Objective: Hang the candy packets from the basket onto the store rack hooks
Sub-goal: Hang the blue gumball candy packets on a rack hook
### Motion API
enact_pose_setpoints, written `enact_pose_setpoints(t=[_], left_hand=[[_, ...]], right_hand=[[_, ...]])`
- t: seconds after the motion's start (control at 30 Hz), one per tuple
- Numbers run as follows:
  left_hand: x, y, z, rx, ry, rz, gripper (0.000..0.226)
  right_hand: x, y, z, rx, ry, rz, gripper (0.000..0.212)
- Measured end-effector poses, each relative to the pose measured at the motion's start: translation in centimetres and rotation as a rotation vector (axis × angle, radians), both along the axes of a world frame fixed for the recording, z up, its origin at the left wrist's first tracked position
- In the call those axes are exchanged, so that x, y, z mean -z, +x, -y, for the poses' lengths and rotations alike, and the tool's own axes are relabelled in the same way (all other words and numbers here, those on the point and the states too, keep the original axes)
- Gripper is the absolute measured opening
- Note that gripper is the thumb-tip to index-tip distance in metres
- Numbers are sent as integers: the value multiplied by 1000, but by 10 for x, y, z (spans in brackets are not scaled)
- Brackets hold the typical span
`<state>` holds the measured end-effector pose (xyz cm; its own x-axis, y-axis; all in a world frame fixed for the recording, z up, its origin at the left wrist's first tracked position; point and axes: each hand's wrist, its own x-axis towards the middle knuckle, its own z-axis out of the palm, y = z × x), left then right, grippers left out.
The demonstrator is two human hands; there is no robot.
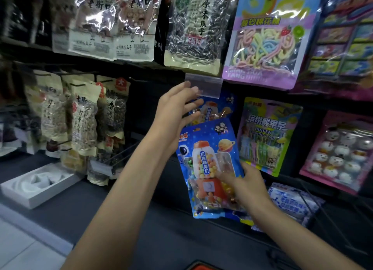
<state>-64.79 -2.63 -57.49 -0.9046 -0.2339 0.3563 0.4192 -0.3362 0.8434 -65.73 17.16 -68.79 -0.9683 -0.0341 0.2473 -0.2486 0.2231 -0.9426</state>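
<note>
A blue candy packet [210,158] printed with a gumball machine is held upright in front of the rack. My right hand [246,187] grips its lower right part. My left hand [177,112] is raised beside the packet's top left, fingers spread, reaching toward the clear price tag [203,85] at the tip of a hook. A matching blue packet [218,108] hangs on that hook behind the held one. The basket's red rim [203,265] barely shows at the bottom edge.
Sunflower seed bags [84,116] hang at the left. A green-yellow sour strip packet [266,136] and a pink marshmallow packet [341,152] hang at the right. A white tray [38,185] and a white-blue bag [290,199] lie on the dark shelf.
</note>
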Motion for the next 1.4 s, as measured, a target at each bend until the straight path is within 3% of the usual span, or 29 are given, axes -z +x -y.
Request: enact_pose_setpoints(t=[0.13,0.3,0.53,0.63,0.83,1.4], left_hand=[[-13,10,-2,-211,-132,-11,31],[-27,22,-3,-103,-56,-9,12],[-17,6,7,-292,-185,-77,8],[-15,2,12,-345,-260,-160,16],[-17,4,17,-254,-293,-166,36],[-15,-3,14,-211,-262,-204,40]], right_hand=[[-1,-1,3,-12,-42,-20,21],[-1,0,10,-22,-33,-99,16],[-17,0,21,-48,-184,-140,27],[-23,-2,24,-47,-201,-165,27],[-33,-8,31,-59,-244,-183,35],[-32,-20,36,-45,-309,-138,20]])
